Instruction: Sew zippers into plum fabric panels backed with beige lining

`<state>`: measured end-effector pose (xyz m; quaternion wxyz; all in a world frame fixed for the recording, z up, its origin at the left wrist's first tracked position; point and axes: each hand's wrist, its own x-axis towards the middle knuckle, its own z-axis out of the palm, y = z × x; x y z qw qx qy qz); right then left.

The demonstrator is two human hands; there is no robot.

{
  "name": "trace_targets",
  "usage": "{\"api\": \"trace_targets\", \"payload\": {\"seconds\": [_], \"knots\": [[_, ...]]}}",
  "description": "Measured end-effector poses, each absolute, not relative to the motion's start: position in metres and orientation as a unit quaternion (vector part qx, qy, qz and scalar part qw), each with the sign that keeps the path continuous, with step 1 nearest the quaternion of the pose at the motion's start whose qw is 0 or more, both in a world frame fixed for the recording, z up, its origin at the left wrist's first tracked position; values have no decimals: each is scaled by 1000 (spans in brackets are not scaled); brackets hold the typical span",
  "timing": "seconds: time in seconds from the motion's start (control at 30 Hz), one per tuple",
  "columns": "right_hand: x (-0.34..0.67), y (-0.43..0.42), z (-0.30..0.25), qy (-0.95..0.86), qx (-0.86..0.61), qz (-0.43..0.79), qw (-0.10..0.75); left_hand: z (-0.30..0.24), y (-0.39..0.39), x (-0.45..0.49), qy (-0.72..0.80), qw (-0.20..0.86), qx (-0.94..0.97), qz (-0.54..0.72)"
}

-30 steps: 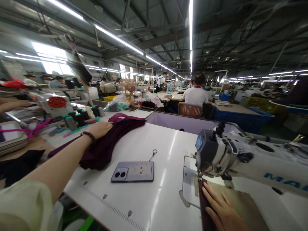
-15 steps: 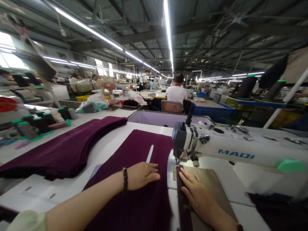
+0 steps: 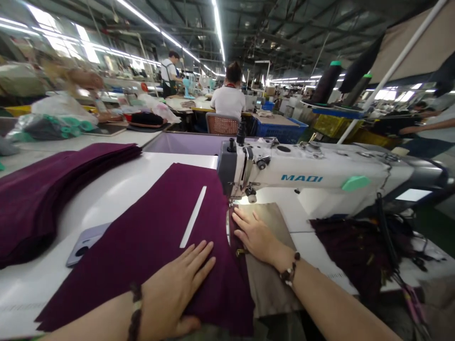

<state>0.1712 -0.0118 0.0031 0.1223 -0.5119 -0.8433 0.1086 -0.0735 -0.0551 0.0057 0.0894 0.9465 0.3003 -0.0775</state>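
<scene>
My left hand (image 3: pixel 177 284) lies flat, fingers stretched, on a large maroon fabric panel (image 3: pixel 152 222). Just beyond its fingertips is a narrow white strip (image 3: pixel 194 215), either a slit or something laid on the cloth; I cannot tell which. My right hand (image 3: pixel 258 237) rests with extended fingers on beige fabric (image 3: pixel 275 293) and its dark maroon edge, close to the presser foot (image 3: pixel 232 202) of the sewing machine (image 3: pixel 302 173). A small brass-coloured zipper pull (image 3: pixel 241 252) shows below that hand. Partly under the panel is a phone (image 3: pixel 85 244).
Folded maroon pieces (image 3: pixel 71 184) are stacked at the left. Dark gathered cloth (image 3: pixel 355 251) and pink-handled scissors (image 3: pixel 412 303) lie right of the machine. Thread cones (image 3: pixel 327 83) stand behind it. A seated person (image 3: pixel 229 99) is ahead, and another person's arm shows at far right.
The view has turned right. My left hand has drawn back toward me, uncovering the white strip's lower end. The panel lies spread wider to the left. My right hand stays beside the presser foot.
</scene>
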Motion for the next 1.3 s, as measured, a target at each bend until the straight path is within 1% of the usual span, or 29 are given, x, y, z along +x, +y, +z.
{"api": "trace_targets", "payload": {"seconds": [0.2,0.37,0.5,0.63,0.77,0.9,1.0,1.07,1.17,1.3], "knots": [[172,-11,2,-839,-518,111,126,-1,-65,-67,301,16,953,-26],[173,-10,0,-840,-516,109,128,-2,-48,-70,280,5,959,31],[172,-9,1,-841,-519,111,107,14,-27,-67,323,66,942,59],[172,-7,1,-845,-515,112,94,28,-12,-54,346,121,929,46],[175,-5,-3,-852,-503,120,80,28,0,-39,354,150,923,16],[178,-5,-6,-858,-491,130,78,29,12,-28,362,151,920,-27],[178,-5,-6,-858,-490,129,81,38,22,-22,340,168,923,-65],[178,-6,-7,-857,-492,124,88,46,30,-20,313,206,924,-75],[178,-6,-11,-855,-493,110,115,57,44,-16,296,272,913,-69],[177,-6,-17,-857,-489,79,138,71,45,-16,327,339,882,-25]]}}
